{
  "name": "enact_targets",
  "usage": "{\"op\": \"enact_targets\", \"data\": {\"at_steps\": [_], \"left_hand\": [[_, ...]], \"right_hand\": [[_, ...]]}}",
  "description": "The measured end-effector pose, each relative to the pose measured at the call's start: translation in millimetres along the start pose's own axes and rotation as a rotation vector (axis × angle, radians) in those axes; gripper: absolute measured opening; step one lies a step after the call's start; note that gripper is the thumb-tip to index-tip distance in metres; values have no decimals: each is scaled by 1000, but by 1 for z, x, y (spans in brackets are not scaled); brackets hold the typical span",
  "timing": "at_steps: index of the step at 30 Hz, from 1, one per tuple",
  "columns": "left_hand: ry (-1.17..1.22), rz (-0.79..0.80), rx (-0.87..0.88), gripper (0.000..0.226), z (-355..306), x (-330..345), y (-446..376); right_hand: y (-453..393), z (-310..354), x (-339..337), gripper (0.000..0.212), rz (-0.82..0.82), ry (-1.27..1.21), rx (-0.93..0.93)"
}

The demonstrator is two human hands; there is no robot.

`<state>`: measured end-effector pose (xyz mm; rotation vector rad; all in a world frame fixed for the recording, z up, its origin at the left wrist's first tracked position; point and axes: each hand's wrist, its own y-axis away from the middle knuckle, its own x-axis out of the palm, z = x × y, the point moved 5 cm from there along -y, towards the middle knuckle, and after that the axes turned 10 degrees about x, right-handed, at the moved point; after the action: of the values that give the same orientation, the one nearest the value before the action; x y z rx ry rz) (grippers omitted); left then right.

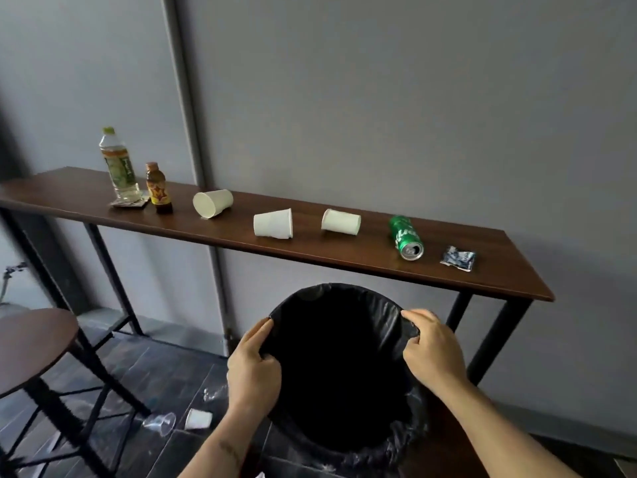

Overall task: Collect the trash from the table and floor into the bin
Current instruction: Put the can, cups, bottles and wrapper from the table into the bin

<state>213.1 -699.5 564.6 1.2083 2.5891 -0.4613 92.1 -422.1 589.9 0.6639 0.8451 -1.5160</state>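
bin [344, 439]: standing nearest, lined with a black bag, inside too dark to tell contents.
left hand [253, 369]: pinching the liner at the left rim, fingers curled narrow.
right hand [435, 350]: gripping the liner at the right rim, fingers closed on the plastic.
floor [144, 370]: carrying a clear plastic cup [160, 423] and a small white cup [198, 419] lying just beside each other, left of the bin.
stool [32, 343]: standing at far left.
table [310, 251]: sitting behind the bin, against the wall.
on the table, right to left: wrapper [458, 258], green can [406, 238] lying down, three paper cups [341, 221] [273, 223] [212, 203] tipped over, small brown bottle [158, 188] and tall clear bottle [119, 165] standing upright.
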Motion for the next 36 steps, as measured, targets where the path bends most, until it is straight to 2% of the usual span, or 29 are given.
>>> {"op": "enact_targets", "data": {"at_steps": [6, 13, 15, 19, 21, 24, 29, 32, 36], "left_hand": [[8, 29, 33, 66, -15, 21, -12], [13, 1, -88, 67, -14, 43, -25], [8, -23, -123, 65, -15, 54, -28], [-20, -56, -171, 65, -23, 76, -29], [-24, -78, -178, 65, -25, 85, -27], [-6, -128, -221, 63, -25, 94, -22], [14, -174, -273, 60, -23, 105, -13], [11, -185, -293, 62, -24, 111, -14], [20, -208, -314, 63, -28, 115, -15]], "right_hand": [[-18, -25, -2, 58, 61, -18, 68], [-51, -41, 3, 52, 188, -82, 77], [-71, -49, -8, 47, 119, -48, 25], [-121, -55, -52, 37, -199, 44, -158], [-151, -60, -65, 37, -243, 135, -170], [-194, -70, -67, 45, -119, 296, -93], [-238, -92, -51, 72, 175, 362, 59], [-255, -94, -49, 84, 238, 365, 91], [-262, -90, -51, 81, 230, 410, 44]]}}
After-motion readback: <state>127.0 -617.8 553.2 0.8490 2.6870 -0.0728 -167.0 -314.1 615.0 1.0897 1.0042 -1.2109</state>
